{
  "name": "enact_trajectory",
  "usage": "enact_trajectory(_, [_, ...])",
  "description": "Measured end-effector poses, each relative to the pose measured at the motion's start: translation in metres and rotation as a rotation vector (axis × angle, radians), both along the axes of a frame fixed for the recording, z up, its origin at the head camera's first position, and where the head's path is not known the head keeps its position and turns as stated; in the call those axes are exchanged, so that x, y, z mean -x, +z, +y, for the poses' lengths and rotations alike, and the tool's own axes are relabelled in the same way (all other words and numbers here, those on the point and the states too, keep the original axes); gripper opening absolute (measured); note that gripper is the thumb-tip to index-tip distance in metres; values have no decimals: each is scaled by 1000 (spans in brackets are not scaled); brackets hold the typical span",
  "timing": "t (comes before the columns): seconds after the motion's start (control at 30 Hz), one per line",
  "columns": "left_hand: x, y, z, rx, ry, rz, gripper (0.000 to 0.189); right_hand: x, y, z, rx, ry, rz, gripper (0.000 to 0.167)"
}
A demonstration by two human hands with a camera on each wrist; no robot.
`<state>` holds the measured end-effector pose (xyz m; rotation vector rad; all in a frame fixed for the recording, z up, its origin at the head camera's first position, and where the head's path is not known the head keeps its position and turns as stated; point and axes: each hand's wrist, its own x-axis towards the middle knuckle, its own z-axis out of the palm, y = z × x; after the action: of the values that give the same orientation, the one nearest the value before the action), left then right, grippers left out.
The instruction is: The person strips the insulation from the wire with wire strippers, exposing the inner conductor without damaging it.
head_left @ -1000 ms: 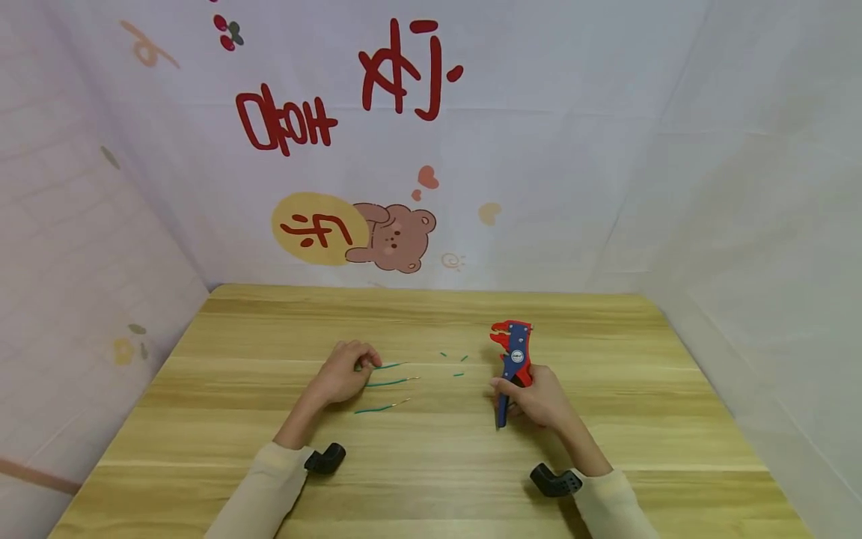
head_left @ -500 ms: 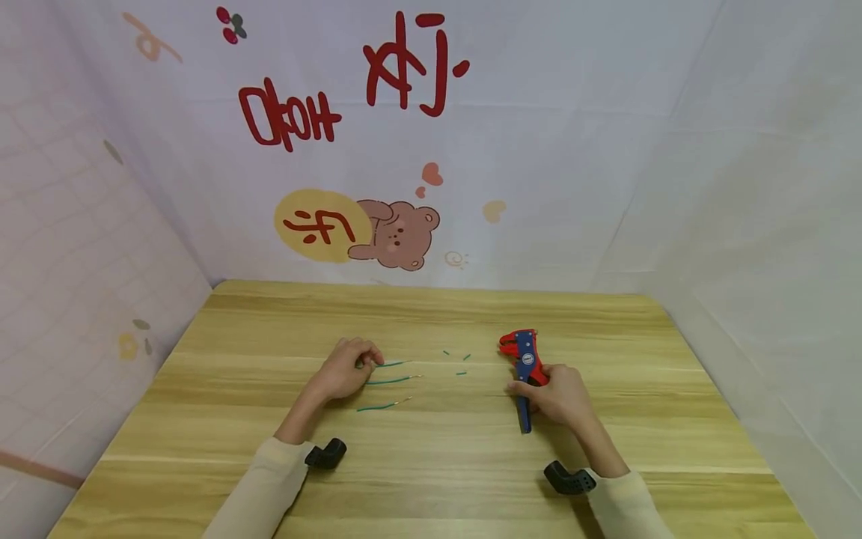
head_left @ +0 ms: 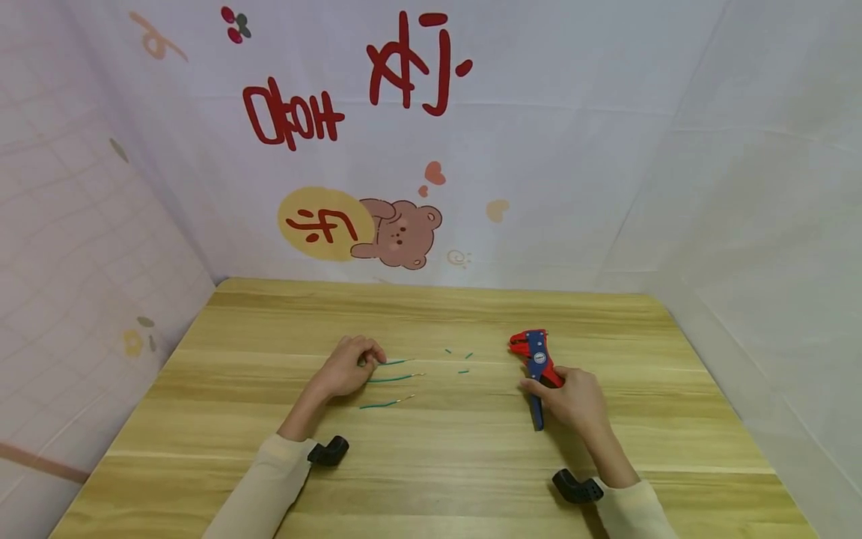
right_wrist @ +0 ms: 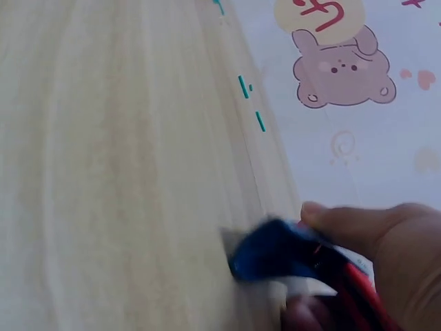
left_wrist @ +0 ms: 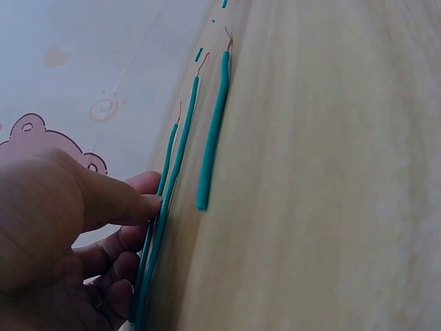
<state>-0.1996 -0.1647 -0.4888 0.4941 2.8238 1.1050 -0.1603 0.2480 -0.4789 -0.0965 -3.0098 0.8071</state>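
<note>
In my right hand (head_left: 578, 400) I grip a blue and red wire stripper (head_left: 539, 358), its head pointing away from me over the right part of the table. The right wrist view shows its blue handle (right_wrist: 275, 252) blurred, close over the wood. My left hand (head_left: 348, 367) pinches the farthest green wire (left_wrist: 169, 153) between thumb and fingers at the table's surface. Alongside it lies a second green wire (head_left: 393, 378), and nearer me a third green wire (head_left: 380, 406). Each has bare copper strands at its right end. Fingers hide the far wire's left part.
Several short bits of green insulation (head_left: 463, 371) lie on the wooden table (head_left: 431, 464) between the wires and the stripper. A white printed cloth (head_left: 552, 150) rises behind the table, with more cloth at both sides.
My right hand has moved right with the wire stripper, away from the insulation bits, and the gap in the stripper's red jaws has narrowed. The left hand stays at the far wire.
</note>
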Motion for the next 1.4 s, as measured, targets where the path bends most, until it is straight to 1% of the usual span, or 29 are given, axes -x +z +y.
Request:
enact_trajectory(0.17, [1,-2,-1,-3,7,-14,18,-4,-1,1,-46,-43,27,50])
enact_trajectory(0.23, [2,-4,-1,-2,5,-13,19,-6,-3,2,-51,-66,37,52])
enact_trajectory(0.37, [4,-6,-1,-14,-3,-10,19,-8,-6,3,-56,-88,103,51])
enact_trajectory(0.47, [5,-7,-1,-23,-3,-12,19,-8,-7,3,-50,-88,141,44])
enact_trajectory(0.57, [5,-7,-2,-23,10,-12,17,-7,-8,2,-37,-88,134,46])
enact_trajectory(0.73, [4,-7,-3,1,43,6,10,-7,-11,2,-9,-76,105,59])
enact_trajectory(0.87, [3,-7,-2,43,66,29,6,-8,-13,5,5,-43,120,55])
enact_trajectory(0.97, [3,-6,-3,61,79,53,6,-7,-16,9,21,1,140,50])
enact_trajectory(1.07, [3,-5,-5,56,81,75,7,-6,-17,14,38,56,159,48])
enact_trajectory(1.17, [2,-4,-7,53,67,96,9,-5,-18,20,42,104,177,45])
enact_trajectory(1.27, [1,-4,-10,49,64,99,10,-4,-17,24,34,141,194,41])
enact_trajectory(1.4, [0,-4,-15,46,85,94,12,-2,-16,28,25,181,215,37])
